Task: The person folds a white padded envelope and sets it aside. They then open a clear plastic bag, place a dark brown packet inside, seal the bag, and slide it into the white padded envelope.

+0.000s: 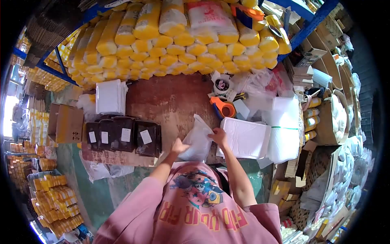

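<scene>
A translucent white plastic bag (198,140) lies at the front edge of the table, directly before my body. My right hand (219,137) pinches its right edge. At the bag's left side, my left hand (178,147) is closed on the edge with the thumb over it; the other fingers are partly hidden. Left of that hand stand several dark brown packages (147,138) with white labels. Close to my right hand is a stack of white flat bags (245,138).
An orange tape dispenser (222,107) and a small pot (222,84) sit behind the white stack. Yellow-and-white rolls (170,49) are piled along the table's back. Clear plastic sheets (283,134) lie at right, another white stack (110,97) at left, beside a cardboard box (66,123).
</scene>
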A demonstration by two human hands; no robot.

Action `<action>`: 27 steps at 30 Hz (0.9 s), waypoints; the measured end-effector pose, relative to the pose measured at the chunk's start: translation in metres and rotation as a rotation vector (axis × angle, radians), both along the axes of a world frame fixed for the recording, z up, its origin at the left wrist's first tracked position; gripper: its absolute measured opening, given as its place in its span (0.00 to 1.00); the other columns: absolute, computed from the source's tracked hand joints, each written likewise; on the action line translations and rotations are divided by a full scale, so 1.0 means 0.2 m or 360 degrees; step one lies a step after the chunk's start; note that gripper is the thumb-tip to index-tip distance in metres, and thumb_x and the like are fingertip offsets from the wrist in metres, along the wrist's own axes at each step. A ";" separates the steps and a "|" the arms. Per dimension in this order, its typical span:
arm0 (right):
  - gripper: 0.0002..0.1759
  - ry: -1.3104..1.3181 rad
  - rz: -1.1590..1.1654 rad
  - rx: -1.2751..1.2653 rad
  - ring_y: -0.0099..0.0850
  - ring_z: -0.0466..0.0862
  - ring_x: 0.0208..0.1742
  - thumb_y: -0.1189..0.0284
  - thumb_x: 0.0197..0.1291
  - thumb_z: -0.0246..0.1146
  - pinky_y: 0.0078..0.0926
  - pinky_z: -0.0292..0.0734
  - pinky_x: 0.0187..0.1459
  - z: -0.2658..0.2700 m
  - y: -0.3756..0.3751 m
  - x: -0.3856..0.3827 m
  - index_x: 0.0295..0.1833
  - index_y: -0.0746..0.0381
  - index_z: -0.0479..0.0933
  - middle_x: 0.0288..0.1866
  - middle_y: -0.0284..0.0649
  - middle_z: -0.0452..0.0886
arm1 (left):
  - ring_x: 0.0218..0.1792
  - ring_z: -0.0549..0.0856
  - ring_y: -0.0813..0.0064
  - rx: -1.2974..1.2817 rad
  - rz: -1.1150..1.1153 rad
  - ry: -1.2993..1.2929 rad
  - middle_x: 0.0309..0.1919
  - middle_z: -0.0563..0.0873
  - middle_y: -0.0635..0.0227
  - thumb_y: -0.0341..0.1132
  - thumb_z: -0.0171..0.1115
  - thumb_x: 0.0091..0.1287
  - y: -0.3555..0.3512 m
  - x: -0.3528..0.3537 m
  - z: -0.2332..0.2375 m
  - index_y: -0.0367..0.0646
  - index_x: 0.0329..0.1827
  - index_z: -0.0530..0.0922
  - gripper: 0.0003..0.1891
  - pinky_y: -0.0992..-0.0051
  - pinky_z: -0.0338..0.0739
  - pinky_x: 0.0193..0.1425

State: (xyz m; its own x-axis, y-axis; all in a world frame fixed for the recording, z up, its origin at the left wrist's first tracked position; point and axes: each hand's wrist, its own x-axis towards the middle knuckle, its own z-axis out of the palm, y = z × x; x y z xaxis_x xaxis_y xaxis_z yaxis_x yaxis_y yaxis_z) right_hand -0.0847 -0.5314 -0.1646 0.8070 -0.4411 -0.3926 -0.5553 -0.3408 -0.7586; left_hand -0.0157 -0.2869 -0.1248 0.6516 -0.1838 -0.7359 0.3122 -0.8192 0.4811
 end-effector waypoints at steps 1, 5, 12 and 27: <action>0.21 0.0000 0.0037 -0.0065 0.40 0.86 0.35 0.61 0.40 0.76 0.34 0.80 0.39 0.00 0.00 0.02 0.38 0.65 0.85 0.34 0.47 0.87 | 0.59 0.80 0.52 0.0082 0.0033 -0.0076 0.55 0.81 0.42 0.48 0.79 0.44 0.03 -0.07 -0.04 0.32 0.59 0.74 0.41 0.58 0.75 0.62; 0.28 0.0076 0.0240 -0.0249 0.43 0.86 0.39 0.54 0.37 0.78 0.36 0.80 0.43 -0.10 -0.02 0.07 0.40 0.63 0.84 0.36 0.49 0.86 | 0.62 0.77 0.50 0.0339 0.0247 -0.0208 0.60 0.78 0.40 0.53 0.81 0.41 0.17 -0.26 -0.07 0.29 0.61 0.71 0.48 0.59 0.73 0.64; 0.35 0.0447 0.0581 -0.0631 0.47 0.84 0.47 0.51 0.28 0.80 0.39 0.78 0.50 -0.01 0.00 0.25 0.42 0.64 0.83 0.43 0.49 0.85 | 0.30 0.85 0.67 -0.0497 0.0877 0.0103 0.29 0.86 0.59 0.48 0.78 0.51 0.34 -0.62 -0.63 0.32 0.35 0.84 0.25 0.69 0.77 0.35; 0.19 0.0463 0.0322 0.0317 0.32 0.84 0.30 0.67 0.42 0.77 0.30 0.78 0.36 0.16 -0.08 0.15 0.39 0.68 0.85 0.33 0.41 0.87 | 0.47 0.85 0.64 -0.1422 0.1959 0.0168 0.48 0.83 0.55 0.34 0.80 0.49 0.07 -0.48 -0.04 0.37 0.53 0.67 0.33 0.68 0.79 0.54</action>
State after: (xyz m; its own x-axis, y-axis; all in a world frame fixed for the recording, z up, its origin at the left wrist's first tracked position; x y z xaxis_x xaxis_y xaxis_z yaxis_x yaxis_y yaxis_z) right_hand -0.0546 -0.5472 -0.1331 0.7123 -0.1768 -0.6793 -0.6934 -0.3274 -0.6419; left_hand -0.1112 -0.2736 -0.1325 0.6799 0.0209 -0.7330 0.6255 0.5053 0.5946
